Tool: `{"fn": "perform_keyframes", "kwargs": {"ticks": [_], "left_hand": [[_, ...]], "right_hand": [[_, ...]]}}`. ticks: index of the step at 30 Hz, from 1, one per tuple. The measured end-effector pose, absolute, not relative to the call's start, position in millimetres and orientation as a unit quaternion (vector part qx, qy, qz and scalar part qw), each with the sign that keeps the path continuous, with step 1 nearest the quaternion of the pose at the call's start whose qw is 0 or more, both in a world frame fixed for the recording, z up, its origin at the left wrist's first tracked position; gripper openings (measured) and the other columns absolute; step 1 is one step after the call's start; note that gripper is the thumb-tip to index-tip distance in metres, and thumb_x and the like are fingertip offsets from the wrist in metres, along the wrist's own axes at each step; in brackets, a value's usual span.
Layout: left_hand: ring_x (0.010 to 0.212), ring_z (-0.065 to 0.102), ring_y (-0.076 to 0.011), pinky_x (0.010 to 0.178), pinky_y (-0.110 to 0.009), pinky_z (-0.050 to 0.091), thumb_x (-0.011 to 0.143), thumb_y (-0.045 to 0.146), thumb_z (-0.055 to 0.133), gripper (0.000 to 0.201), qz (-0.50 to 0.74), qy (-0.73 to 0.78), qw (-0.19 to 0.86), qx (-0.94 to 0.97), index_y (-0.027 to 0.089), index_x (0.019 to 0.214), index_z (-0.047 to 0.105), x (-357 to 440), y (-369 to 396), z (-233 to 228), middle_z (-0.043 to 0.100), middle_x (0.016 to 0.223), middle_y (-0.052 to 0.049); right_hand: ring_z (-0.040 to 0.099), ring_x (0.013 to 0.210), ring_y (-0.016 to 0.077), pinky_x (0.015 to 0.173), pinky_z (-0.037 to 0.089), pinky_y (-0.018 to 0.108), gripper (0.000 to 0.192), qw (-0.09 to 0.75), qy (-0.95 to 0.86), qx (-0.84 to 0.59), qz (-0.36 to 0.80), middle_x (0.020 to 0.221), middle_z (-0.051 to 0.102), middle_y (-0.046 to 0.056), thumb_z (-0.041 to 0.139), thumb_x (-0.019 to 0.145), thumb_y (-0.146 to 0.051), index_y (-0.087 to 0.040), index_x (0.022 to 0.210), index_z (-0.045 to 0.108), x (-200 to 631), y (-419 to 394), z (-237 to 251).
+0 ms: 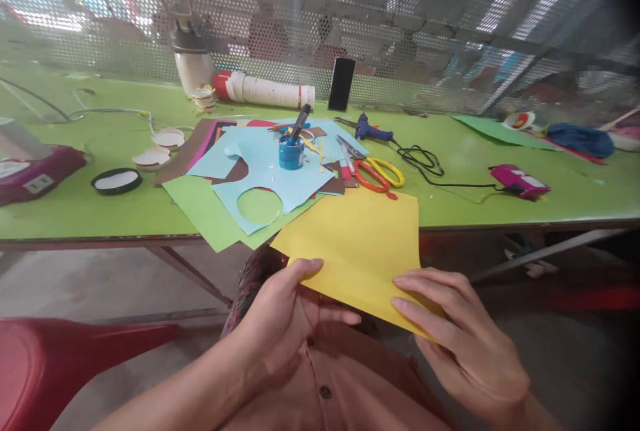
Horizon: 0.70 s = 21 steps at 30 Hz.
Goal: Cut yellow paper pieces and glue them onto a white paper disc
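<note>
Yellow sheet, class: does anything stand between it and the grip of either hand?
Nothing visible does. The left grip has its thumb on the yellow sheet, and fingers of the right grip rest directly on it.

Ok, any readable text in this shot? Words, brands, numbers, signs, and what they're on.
None I can read.
Blue jar: small pale patch, too small to tell if it's a label.
Pink box on the cable: pale marks, too blurred to read.
Phone: dark screen, no text visible.
Yellow paper: no writing visible on the side facing up.
</note>
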<state>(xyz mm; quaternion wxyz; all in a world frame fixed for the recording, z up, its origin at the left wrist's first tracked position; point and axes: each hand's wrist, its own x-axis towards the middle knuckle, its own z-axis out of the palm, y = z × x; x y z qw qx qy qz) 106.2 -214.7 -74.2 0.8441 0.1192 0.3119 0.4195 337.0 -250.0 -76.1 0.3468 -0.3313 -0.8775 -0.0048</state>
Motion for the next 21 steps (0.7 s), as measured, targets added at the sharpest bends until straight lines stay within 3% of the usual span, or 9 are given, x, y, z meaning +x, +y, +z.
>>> {"fn": "perform_keyframes", "kwargs": {"ticks": [10,16,21], "left_hand": [[0.096,0.07,-0.0324,0.076,-0.043,0.061,0.083,0.02,0.064,0.053,0.432,0.295,0.841,0.136,0.017,0.135,0.054,100,-225,-62,0.072,0.112,-0.015],[0.101,0.069,-0.0357,0.078,-0.045,0.06,0.083,0.026,0.065,0.051,0.417,0.236,0.858,0.187,0.018,0.133,0.058,104,-232,-46,0.071,0.115,-0.016],[0.104,0.07,-0.0349,0.088,-0.047,0.058,0.092,0.024,0.053,0.043,0.427,0.208,0.864,0.165,0.023,0.135,0.058,97,-241,-20,0.075,0.111,-0.01]], "right_hand": [[0.053,0.114,0.0323,0.088,0.051,0.05,0.049,0.401,-0.854,-0.332,-0.003,0.117,0.06,0.016,0.049,0.071,0.011,-0.012,0.112,0.064,326,-265,-67],[0.05,0.121,0.0339,0.094,0.05,0.051,0.055,0.388,-0.857,-0.339,-0.027,0.124,0.059,0.013,0.047,0.071,0.007,-0.016,0.119,0.062,339,-273,-56],[0.049,0.122,0.036,0.095,0.047,0.054,0.052,0.418,-0.843,-0.335,-0.047,0.13,0.056,0.011,0.046,0.074,0.005,-0.016,0.119,0.061,333,-273,-53]]}}
